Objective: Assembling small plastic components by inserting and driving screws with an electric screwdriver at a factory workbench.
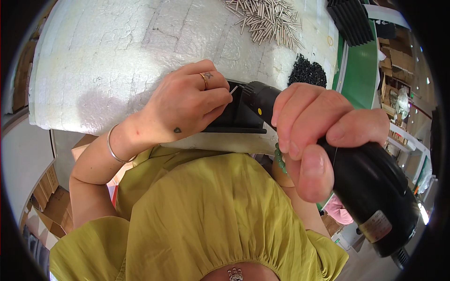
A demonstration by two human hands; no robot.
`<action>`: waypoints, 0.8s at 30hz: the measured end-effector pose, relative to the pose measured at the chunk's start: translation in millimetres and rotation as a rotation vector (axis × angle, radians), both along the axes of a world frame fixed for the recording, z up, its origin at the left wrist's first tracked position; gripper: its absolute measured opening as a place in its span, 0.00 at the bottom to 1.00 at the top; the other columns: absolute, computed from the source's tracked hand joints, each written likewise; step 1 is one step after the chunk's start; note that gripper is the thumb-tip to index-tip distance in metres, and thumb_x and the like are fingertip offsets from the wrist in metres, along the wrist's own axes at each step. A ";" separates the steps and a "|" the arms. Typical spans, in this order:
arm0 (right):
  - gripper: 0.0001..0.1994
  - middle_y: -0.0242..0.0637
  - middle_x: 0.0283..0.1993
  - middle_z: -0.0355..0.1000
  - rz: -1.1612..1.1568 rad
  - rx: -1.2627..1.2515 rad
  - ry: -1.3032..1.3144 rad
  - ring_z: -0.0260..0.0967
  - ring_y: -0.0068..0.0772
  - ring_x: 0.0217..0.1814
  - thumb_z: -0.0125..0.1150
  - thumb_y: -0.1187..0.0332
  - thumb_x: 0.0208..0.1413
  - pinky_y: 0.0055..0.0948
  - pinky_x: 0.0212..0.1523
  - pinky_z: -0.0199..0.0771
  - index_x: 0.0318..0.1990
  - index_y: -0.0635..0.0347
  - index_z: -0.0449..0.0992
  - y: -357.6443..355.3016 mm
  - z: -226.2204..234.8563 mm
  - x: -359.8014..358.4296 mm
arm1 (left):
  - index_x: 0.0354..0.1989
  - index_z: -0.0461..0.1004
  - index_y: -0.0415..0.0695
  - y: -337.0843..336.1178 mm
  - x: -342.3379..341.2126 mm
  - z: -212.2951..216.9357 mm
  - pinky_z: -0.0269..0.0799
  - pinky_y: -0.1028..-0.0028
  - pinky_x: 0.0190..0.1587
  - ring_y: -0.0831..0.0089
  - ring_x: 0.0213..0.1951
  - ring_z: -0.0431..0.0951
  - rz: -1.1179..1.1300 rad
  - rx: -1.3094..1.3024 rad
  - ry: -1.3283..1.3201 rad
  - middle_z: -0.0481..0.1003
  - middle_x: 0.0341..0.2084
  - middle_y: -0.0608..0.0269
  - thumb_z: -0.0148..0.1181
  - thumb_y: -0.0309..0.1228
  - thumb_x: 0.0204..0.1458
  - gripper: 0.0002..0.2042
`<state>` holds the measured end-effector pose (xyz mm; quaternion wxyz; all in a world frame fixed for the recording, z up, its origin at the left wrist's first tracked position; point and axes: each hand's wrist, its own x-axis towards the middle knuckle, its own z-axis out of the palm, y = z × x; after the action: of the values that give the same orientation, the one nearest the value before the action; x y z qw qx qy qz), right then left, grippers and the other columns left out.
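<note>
My right hand [323,136] is wrapped around a black electric screwdriver [370,187], whose nose points left toward a black plastic part [239,117] at the near edge of the white table [108,56]. My left hand [187,105] rests on that part and pinches a thin metal pin [233,89] between thumb and fingers, right at the tool's tip. A ring sits on one finger and a bangle on the wrist.
A heap of several metal pins [267,18] lies at the far side of the table. A pile of small black pieces [307,72] sits beside it. Stacked black ribbed parts [349,21] and a green conveyor [361,70] are at the right.
</note>
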<state>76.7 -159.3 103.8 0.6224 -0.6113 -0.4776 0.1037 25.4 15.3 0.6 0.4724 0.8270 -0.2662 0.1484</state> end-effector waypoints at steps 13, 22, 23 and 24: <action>0.12 0.22 0.20 0.59 -0.186 0.480 0.217 0.55 0.17 0.19 0.51 0.68 0.50 0.24 0.29 0.58 0.43 0.56 0.69 -23.7 13.4 -2.3 | 0.27 0.74 0.41 -4.2 -3.8 2.3 0.68 0.71 0.30 0.65 0.28 0.70 -0.002 0.069 -0.064 0.73 0.25 0.66 0.67 0.22 0.36 0.09; 0.20 0.41 0.24 0.66 -0.678 0.386 0.103 0.65 0.40 0.25 0.51 0.74 0.46 0.40 0.33 0.70 0.50 0.63 0.62 -80.2 -1.0 7.5 | 0.55 0.65 0.51 -9.2 -20.4 36.6 0.63 0.62 0.53 0.56 0.51 0.64 0.060 0.516 0.193 0.64 0.50 0.54 0.72 0.33 0.30 0.37; 0.20 0.39 0.22 0.65 -0.607 0.392 0.166 0.63 0.36 0.22 0.51 0.75 0.46 0.38 0.30 0.69 0.50 0.63 0.62 -83.4 -4.2 7.6 | 0.55 0.65 0.51 -7.9 -22.1 36.7 0.63 0.62 0.53 0.56 0.51 0.64 0.050 0.511 0.187 0.64 0.50 0.54 0.72 0.33 0.30 0.37; 0.19 0.36 0.21 0.62 -0.608 0.398 0.151 0.59 0.29 0.18 0.52 0.76 0.46 0.35 0.28 0.68 0.49 0.62 0.62 -83.1 -8.2 8.3 | 0.55 0.65 0.51 -6.1 -23.1 39.0 0.63 0.61 0.53 0.55 0.51 0.64 0.023 0.509 0.247 0.64 0.50 0.53 0.72 0.32 0.30 0.36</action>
<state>85.0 -242.3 95.6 0.7651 -0.5828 -0.2376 -0.1361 2.3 9.1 39.5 0.2767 0.9339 -0.2258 -0.0195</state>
